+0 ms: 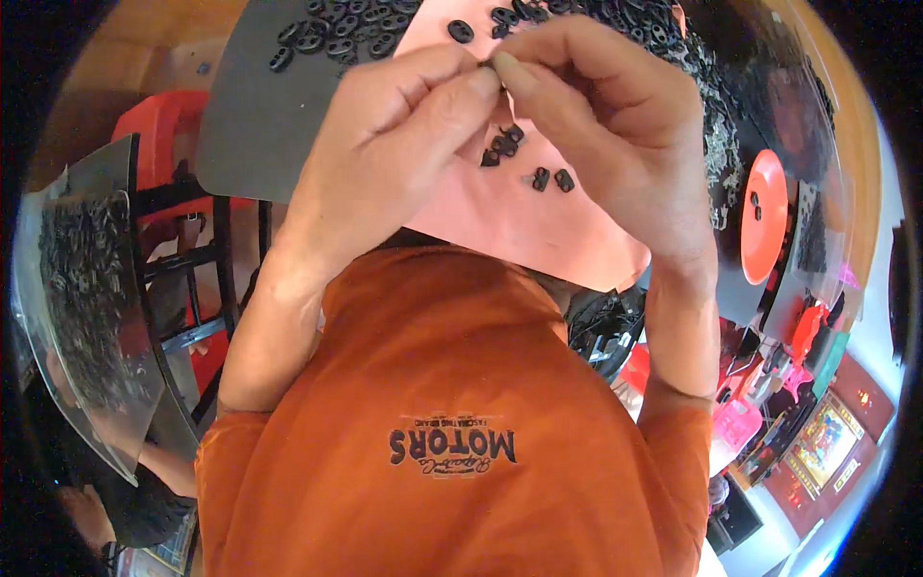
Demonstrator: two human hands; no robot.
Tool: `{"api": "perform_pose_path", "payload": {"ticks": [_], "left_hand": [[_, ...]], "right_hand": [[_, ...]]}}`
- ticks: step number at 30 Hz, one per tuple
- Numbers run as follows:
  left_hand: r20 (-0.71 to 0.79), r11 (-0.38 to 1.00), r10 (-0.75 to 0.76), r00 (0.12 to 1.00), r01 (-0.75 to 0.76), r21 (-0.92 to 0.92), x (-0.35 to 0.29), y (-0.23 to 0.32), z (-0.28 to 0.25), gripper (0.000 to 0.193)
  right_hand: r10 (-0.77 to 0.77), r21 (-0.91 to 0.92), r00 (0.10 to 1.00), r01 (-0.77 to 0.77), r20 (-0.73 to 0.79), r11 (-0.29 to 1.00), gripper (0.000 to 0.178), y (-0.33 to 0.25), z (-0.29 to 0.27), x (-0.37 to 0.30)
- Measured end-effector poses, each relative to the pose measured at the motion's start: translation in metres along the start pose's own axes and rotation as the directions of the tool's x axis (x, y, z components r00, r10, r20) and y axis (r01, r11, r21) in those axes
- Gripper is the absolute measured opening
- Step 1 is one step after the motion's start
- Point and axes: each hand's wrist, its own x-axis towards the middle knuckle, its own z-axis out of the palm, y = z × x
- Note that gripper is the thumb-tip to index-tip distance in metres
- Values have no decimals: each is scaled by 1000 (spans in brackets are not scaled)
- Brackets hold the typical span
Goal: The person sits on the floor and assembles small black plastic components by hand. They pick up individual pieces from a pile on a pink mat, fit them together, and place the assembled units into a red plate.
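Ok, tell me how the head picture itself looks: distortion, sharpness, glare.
Head view: strong fisheye, with black corners and the grey board's edge bowed; light is even and warm. The left hand and right hand are fairly sharp, but whatever their fingers pinch is too small to tell. The clear bag at left shows faint sheen.

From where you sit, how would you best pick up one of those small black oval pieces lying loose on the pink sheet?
Probably from above, pinching a loose black piece across its narrow width with thumb and forefinger. It lies flat on the pink sheet, slightly apart from its neighbour, so fingertips fit on both long sides.
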Motion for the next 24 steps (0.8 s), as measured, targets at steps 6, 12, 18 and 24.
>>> {"api": "perform_pose_path", "payload": {"ticks": [6,12,18,24], "left_hand": [[-119,998,-48,992,42,-52,3,10,8,25],[267,696,51,962,158,-700,2,3,-5,27],[-11,958,-65,998,59,-282,4,45,12,29],[-23,997,4,1000,-6,-81,8,52,12,21]], "right_hand": [[-563,-338,826,537,23,773,17,8,-11,11],[-508,-455,848,515,149,727,13,-14,-18,6],[-604,-124,797,597,-28,793,16,-10,-20,5],[-409,-39,911,407,-61,913,24,-9,-22,6]]}}
